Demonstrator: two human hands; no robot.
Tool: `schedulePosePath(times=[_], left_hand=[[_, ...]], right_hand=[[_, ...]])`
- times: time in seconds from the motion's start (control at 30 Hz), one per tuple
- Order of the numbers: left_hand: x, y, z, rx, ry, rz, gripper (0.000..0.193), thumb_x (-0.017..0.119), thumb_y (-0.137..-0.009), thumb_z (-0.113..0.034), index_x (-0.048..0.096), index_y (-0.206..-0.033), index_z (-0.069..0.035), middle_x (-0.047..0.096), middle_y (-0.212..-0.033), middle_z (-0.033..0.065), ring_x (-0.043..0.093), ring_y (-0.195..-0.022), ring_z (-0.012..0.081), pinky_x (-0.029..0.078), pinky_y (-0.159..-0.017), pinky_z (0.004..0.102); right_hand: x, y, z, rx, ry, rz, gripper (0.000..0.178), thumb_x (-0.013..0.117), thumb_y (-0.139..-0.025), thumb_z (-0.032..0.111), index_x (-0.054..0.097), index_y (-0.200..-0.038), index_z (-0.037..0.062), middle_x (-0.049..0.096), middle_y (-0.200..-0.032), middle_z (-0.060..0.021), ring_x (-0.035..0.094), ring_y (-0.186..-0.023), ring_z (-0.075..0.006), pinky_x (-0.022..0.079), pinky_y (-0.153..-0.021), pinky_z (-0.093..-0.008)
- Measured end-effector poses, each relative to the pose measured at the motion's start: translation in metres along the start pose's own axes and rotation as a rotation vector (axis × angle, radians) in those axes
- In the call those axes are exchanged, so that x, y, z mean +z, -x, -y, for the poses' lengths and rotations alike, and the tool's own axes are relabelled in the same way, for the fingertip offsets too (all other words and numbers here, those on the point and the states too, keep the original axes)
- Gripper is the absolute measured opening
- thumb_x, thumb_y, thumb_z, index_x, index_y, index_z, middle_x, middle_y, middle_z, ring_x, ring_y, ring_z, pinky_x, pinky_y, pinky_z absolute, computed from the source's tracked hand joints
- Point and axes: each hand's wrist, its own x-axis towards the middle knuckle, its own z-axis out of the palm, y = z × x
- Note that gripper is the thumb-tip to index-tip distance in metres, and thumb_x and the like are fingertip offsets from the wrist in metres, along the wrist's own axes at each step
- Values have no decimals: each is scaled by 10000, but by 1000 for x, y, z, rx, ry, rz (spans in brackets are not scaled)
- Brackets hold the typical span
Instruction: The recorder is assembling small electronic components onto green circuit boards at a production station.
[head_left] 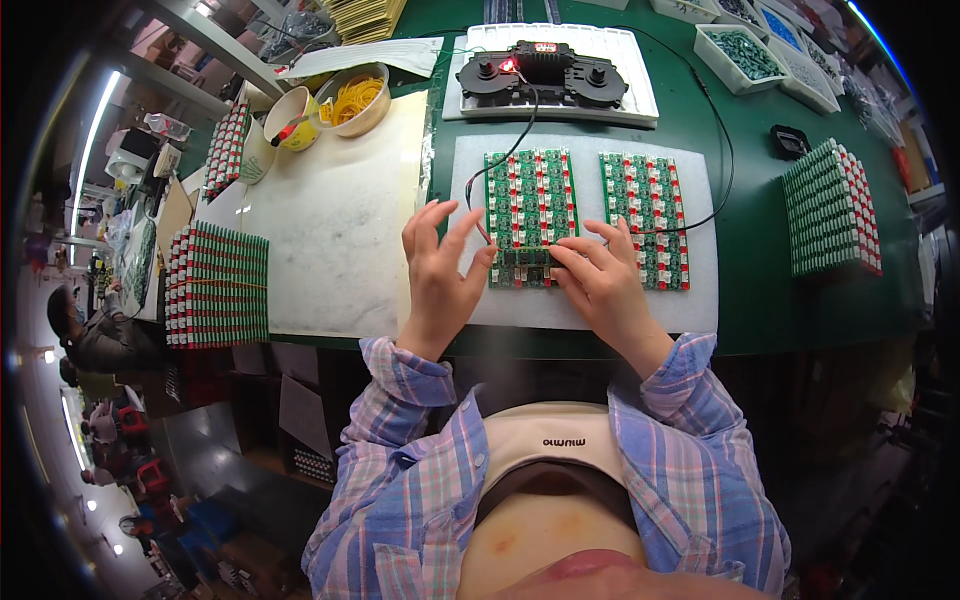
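Observation:
My left hand has its thumb and index finger at the red end of a thin wire lead, other fingers spread. Its thumb also reaches the left end of a narrow dark green strip, which looks like a small circuit board. On the strip's right end, my right hand pinches with thumb and fingers. A second lead, black with a red end, runs to the right hand. Beneath the hands lie a left circuit board panel and a right panel on a white foam sheet.
A black device with round dials and a red light sits on a white tray. Stacked panels stand left and right. A bowl holds yellow rubber bands. Parts bins and a small black tray lie right.

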Motion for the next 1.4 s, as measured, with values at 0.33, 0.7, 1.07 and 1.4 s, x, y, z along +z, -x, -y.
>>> schedulePosePath(times=[0.33,0.7,1.07,1.4], left_hand=[[17,6,2,86,-16,224,298,776,-786,-81,753,-1083,-81,637,-1037,55,517,-1059,269,437,-967,371],[23,2,5,33,69,249,284,782,-771,-104,765,-1055,-107,618,-934,24,519,-980,252,411,-1015,445],[17,6,1,183,-54,142,270,798,-782,-129,765,-1049,-113,629,-951,18,536,-1033,251,307,-1162,567],[15,16,4,119,138,235,270,805,-784,-136,762,-1049,-116,623,-943,11,543,-1049,241,306,-1174,558]], right_hand=[[1,3,0,-12,-4,-5,230,724,-877,115,729,-1107,105,697,-1145,-23,529,-1259,-308,280,-1191,-595],[0,-2,5,-41,133,-11,224,741,-846,81,751,-1065,125,709,-1100,-6,551,-1219,-290,314,-1179,-569],[2,-4,-3,18,-124,-113,159,765,-813,68,761,-958,135,720,-972,38,577,-1092,-247,364,-1164,-549],[-3,7,0,7,-163,-30,167,762,-810,57,749,-961,127,722,-997,36,578,-1110,-258,357,-1172,-554]])
